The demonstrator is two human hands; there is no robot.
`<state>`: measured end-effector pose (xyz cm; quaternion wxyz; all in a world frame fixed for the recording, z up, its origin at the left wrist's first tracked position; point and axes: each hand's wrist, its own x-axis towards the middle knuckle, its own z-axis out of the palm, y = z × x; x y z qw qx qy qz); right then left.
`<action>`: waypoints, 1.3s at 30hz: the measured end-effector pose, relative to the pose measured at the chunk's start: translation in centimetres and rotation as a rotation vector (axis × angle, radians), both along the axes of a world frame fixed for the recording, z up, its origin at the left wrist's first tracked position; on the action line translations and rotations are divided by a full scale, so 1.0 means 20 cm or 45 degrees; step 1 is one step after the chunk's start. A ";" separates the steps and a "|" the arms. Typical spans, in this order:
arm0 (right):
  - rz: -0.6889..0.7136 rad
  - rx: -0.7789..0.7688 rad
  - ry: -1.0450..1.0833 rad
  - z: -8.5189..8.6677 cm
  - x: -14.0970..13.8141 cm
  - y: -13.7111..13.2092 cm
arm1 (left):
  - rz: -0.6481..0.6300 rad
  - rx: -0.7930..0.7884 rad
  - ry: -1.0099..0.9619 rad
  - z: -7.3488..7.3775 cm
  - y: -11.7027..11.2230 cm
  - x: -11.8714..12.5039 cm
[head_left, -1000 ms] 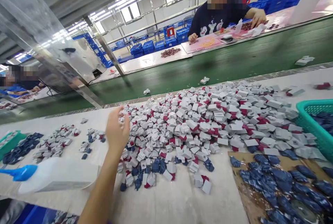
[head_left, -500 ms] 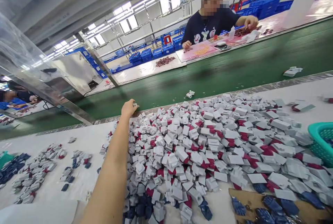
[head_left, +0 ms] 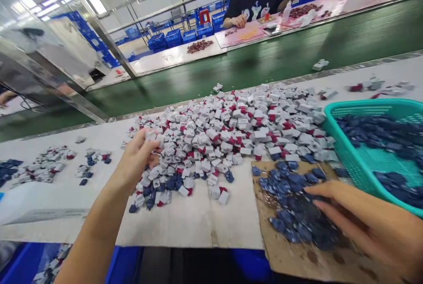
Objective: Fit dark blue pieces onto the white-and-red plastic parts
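My left hand (head_left: 140,154) is at the left side of a wide heap of small grey-white and dark red pieces (head_left: 228,121). Its fingers close around a grey-white piece (head_left: 153,138). On the right, my right hand (head_left: 357,218) reaches over a brown cardboard sheet (head_left: 274,253) strewn with wet-looking dark blue pieces (head_left: 289,182). Thumb and forefinger pinch at a dark blue piece (head_left: 310,196), partly hidden by the fingers.
A teal basket (head_left: 350,174) of dark blue pieces stands right. Smaller piles (head_left: 46,165) lie left. Beyond the heap runs a green conveyor belt (head_left: 178,86) carrying a few grey-white pieces. A co-worker (head_left: 254,0) sits across it. A metal post (head_left: 99,33) rises left.
My left hand has come back from the belt's edge to the heap's near left side. My view has tilted down and right, bringing in my right hand and more of the basket.
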<state>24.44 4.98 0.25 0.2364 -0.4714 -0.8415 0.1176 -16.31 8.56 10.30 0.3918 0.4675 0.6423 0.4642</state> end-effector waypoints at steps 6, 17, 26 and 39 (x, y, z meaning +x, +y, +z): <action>0.091 -0.178 -0.068 0.08 -0.01 -0.02 | 0.062 0.105 -0.307 -0.23 -0.44 0.31; 0.228 -0.258 -0.106 0.04 -0.04 -0.01 | 0.163 -0.242 -0.895 -0.36 -0.67 0.67; 0.159 0.154 0.186 0.30 -0.27 -0.20 | -0.045 -0.281 -0.962 -0.30 -0.66 0.74; 0.463 -0.015 0.227 0.33 -0.44 -0.24 | -0.179 -0.109 -0.657 -0.27 -0.69 0.73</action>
